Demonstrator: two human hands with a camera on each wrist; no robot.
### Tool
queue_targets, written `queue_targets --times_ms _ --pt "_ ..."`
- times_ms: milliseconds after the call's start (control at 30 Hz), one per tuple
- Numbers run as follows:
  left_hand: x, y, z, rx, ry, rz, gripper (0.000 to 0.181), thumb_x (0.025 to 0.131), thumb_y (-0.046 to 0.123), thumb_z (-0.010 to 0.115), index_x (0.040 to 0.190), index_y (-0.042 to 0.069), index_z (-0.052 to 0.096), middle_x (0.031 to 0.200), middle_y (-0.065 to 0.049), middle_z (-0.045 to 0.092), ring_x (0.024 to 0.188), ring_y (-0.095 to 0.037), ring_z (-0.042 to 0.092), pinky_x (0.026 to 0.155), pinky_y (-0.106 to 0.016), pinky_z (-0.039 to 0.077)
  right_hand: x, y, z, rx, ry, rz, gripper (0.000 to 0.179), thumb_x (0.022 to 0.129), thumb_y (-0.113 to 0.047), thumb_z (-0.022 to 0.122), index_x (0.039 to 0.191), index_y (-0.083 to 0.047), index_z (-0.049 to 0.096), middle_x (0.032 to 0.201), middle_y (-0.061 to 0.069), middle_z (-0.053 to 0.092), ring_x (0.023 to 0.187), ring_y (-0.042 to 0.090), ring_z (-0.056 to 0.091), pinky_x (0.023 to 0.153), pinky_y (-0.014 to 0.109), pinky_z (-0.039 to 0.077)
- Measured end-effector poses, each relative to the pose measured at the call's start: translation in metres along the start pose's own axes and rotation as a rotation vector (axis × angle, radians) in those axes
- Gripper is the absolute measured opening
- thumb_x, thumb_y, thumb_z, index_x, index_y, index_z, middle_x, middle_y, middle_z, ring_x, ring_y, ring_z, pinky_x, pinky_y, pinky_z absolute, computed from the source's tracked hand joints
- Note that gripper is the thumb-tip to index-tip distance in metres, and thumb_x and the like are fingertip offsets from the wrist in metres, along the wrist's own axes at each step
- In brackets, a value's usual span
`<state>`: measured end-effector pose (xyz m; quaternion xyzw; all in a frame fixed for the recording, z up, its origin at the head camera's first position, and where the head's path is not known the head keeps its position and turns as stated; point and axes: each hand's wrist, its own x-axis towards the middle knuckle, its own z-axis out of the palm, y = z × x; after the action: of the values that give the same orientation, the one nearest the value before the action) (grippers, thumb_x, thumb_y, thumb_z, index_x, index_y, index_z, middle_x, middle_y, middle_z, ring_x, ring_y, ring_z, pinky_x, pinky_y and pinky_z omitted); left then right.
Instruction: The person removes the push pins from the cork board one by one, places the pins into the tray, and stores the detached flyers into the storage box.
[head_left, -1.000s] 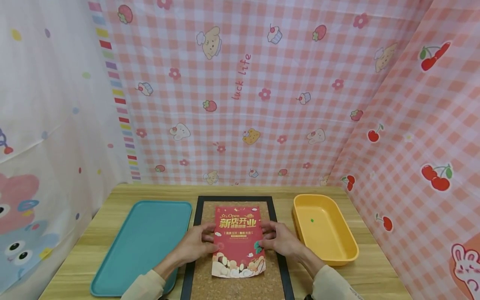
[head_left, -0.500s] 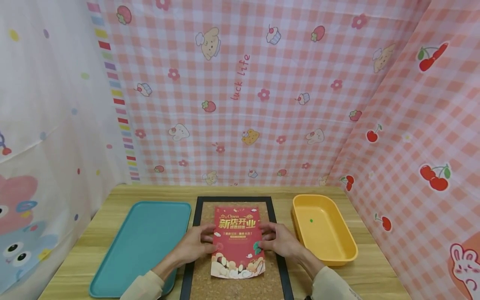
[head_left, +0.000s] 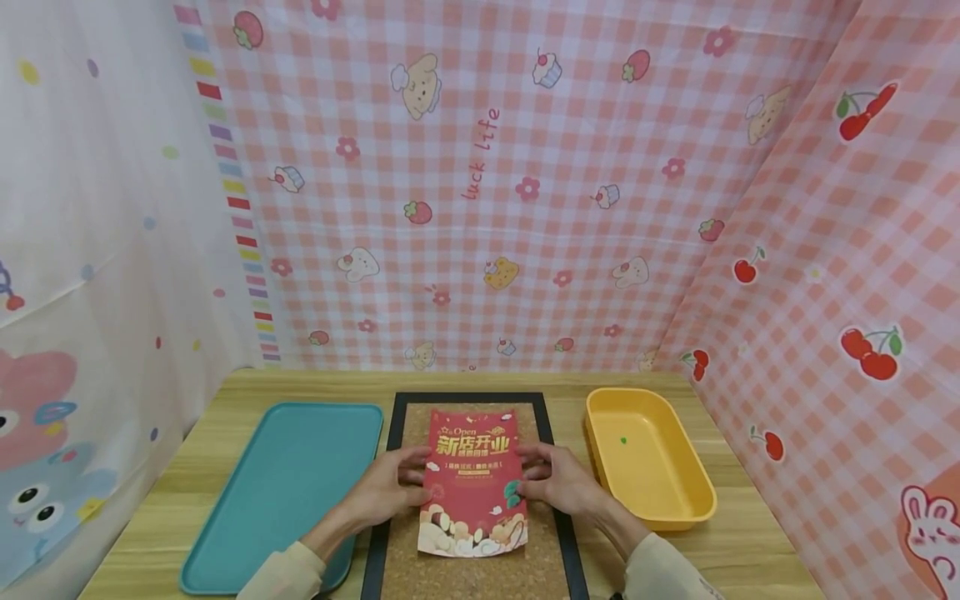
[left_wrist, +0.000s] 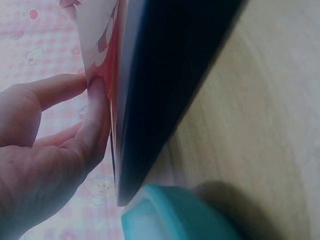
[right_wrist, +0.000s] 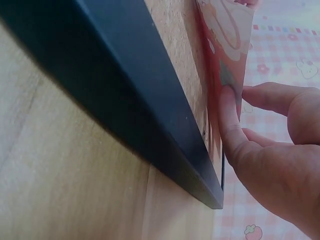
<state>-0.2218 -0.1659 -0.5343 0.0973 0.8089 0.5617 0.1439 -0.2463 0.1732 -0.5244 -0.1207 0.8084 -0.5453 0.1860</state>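
A red flyer (head_left: pixel 471 492) with gold lettering and a food picture along its bottom is held close over the cork board (head_left: pixel 480 579) in the head view. My left hand (head_left: pixel 387 490) pinches its left edge; in the left wrist view, thumb and fingertips of that left hand (left_wrist: pixel 55 130) meet at the paper (left_wrist: pixel 102 55). On the opposite edge, my right hand (head_left: pixel 562 483) pinches the sheet between thumb and fingers, as the right wrist view of the right hand (right_wrist: pixel 272 150) also shows. The flyer's lower edge curls away from the board there.
The board's black frame (head_left: pixel 401 417) lies on a wooden table (head_left: pixel 570 382). Left of it is a teal tray (head_left: pixel 300 483), and to the right a yellow bin (head_left: pixel 652 467) with a small green dot in it. Patterned cloth (head_left: pixel 465 208) hangs behind and at both sides.
The flyer's lower edge has shifted slightly left, with both hands still gripping its sides. Tray, bin and board stay put.
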Motion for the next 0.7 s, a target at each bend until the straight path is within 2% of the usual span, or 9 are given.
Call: queue_targets --times_ms 300,533,700 --pt "-0.002 0.002 -0.003 -0.024 0.01 0.027 0.072 0.098 -0.002 0.083 0.163 -0.007 0.052 0.147 -0.028 0.07 0.121 -0.034 0.078 0.088 -0.04 0.071 -0.001 -0.005 0.003 0.025 0.017 0.002 0.063 0.101 0.0 0.081 0.159 0.005 0.056 0.144 0.022 0.071 0.114 0.023 0.077 0.091 0.034 0.069" --pt "-0.006 0.007 -0.006 -0.045 0.015 0.025 0.072 0.1 -0.002 0.081 0.165 -0.006 0.05 0.148 -0.028 0.069 0.124 -0.036 0.078 0.088 -0.039 0.072 -0.002 -0.009 0.005 0.047 0.041 -0.037 0.062 0.103 -0.001 0.08 0.159 0.006 0.056 0.142 0.024 0.071 0.115 0.024 0.077 0.09 0.027 0.068" --pt "-0.009 0.01 -0.011 -0.054 -0.01 0.044 0.073 0.101 -0.001 0.08 0.166 -0.008 0.048 0.149 -0.031 0.067 0.126 -0.039 0.077 0.089 -0.04 0.072 -0.003 -0.013 0.006 0.067 0.041 -0.048 0.063 0.102 0.0 0.079 0.16 0.007 0.055 0.139 0.026 0.073 0.115 0.024 0.078 0.089 0.025 0.068"
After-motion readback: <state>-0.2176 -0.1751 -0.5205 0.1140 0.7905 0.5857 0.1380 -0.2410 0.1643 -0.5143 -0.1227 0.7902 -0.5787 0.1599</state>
